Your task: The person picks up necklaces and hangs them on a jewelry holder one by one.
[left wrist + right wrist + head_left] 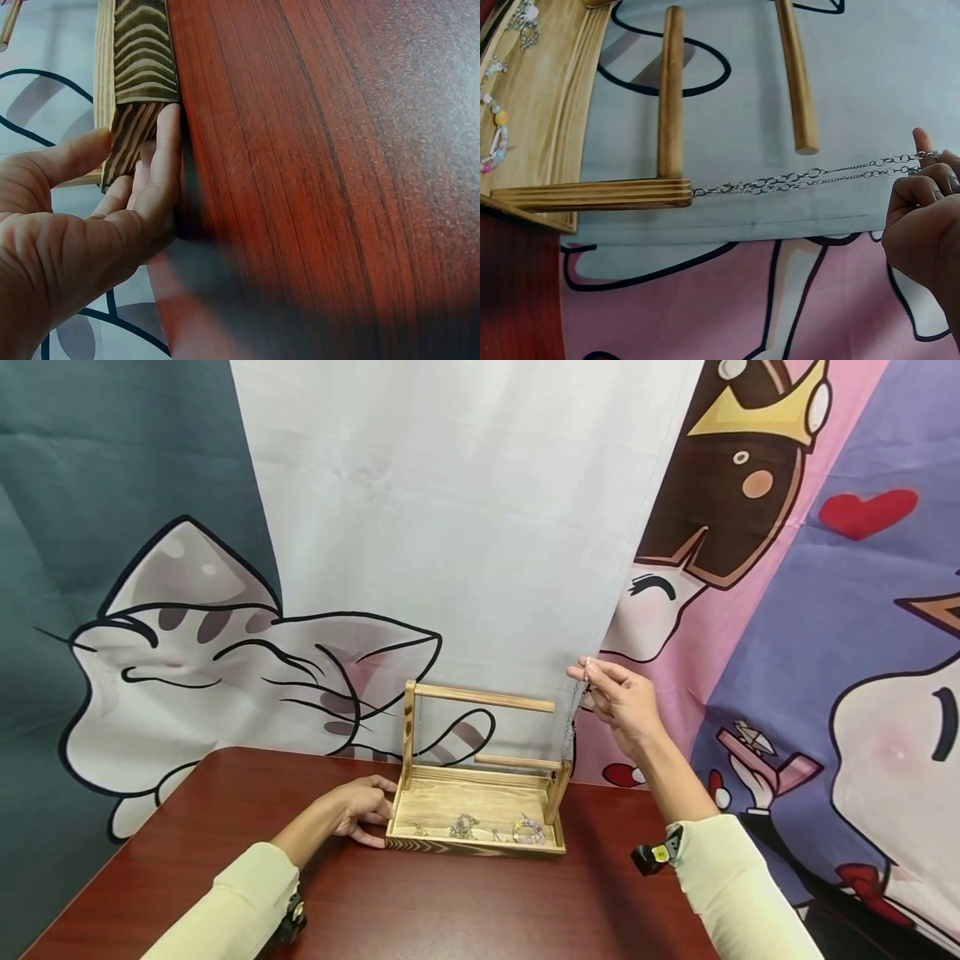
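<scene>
Sleeves framed the head view: left hand (360, 811) braced the wooden stand (480, 827) on the worktop (450, 910), while the right hand (622, 697) held a chain (572, 727) up beside its right post. Left wrist: fingers (161, 172) lay straight against the stand's corner (139, 90). Right wrist: fingers (922, 187) pinched the chain (802, 178), which reached to the post's tip (592, 193).

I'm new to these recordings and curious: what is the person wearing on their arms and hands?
Both arms are in long pale cream sleeves, the left sleeve and the right sleeve, each ending near the wrist. The left hand and right hand are bare: no gloves or rings visible. A small black device sits at each wrist; the right wrist device shows a yellow spot.
</scene>
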